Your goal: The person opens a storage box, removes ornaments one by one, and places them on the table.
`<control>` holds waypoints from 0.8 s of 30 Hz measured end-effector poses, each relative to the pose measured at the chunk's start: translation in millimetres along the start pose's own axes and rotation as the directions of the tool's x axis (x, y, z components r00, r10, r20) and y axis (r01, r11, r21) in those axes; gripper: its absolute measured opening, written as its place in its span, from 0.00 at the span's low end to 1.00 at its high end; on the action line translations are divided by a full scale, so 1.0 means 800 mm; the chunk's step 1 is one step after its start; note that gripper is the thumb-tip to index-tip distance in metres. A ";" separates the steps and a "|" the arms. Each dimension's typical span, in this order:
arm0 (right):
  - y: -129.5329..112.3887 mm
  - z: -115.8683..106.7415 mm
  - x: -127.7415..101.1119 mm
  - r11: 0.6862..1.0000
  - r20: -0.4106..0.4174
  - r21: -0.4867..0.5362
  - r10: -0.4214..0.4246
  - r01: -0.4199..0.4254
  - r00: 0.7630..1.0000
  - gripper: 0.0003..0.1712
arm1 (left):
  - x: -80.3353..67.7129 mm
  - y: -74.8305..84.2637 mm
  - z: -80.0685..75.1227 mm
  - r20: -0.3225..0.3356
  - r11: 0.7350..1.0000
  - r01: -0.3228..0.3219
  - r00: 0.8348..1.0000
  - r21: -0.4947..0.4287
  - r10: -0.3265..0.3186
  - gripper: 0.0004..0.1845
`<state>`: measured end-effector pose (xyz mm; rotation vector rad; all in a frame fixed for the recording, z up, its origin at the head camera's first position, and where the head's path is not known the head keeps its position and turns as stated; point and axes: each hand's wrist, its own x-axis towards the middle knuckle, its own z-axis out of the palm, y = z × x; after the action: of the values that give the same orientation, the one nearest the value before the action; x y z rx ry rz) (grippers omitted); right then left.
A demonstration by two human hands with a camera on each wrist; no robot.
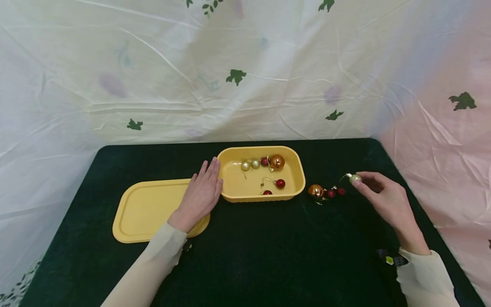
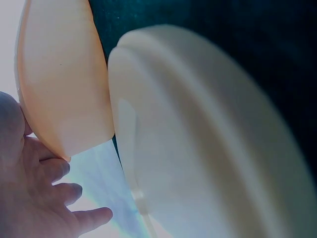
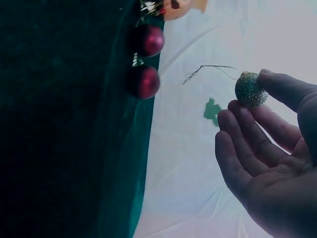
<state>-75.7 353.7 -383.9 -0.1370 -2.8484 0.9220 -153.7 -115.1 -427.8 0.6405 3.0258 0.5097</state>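
My right hand pinches a small glittery gold bauble between thumb and fingertips, its hanging string trailing off to the left. In the right wrist view the bauble is raised against the pale cloth. My left hand rests with straight fingers along the left wall of a yellow box, its wrist over the yellow lid. Inside the box lie gold baubles, a large orange bauble and several red baubles.
Just right of the box, another orange bauble lies on the dark green tablecloth beside two dark red baubles. A white patterned cloth hangs behind the table.
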 end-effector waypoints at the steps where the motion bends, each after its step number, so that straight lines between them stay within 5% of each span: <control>1: 0.002 0.000 0.001 1.000 0.007 0.002 0.002 -0.002 1.000 0.27 | 0.000 0.000 0.000 0.002 1.000 0.002 1.000 -0.002 -0.002 0.33; 24: 0.052 0.022 0.024 0.998 0.149 -0.058 0.042 -0.034 0.988 0.30 | 0.001 0.000 -0.004 0.032 1.000 0.015 0.999 -0.003 -0.015 0.34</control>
<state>-96.0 379.9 -420.3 -0.1342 -3.0210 0.8973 -154.8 -115.5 -424.8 0.6189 2.9967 0.4993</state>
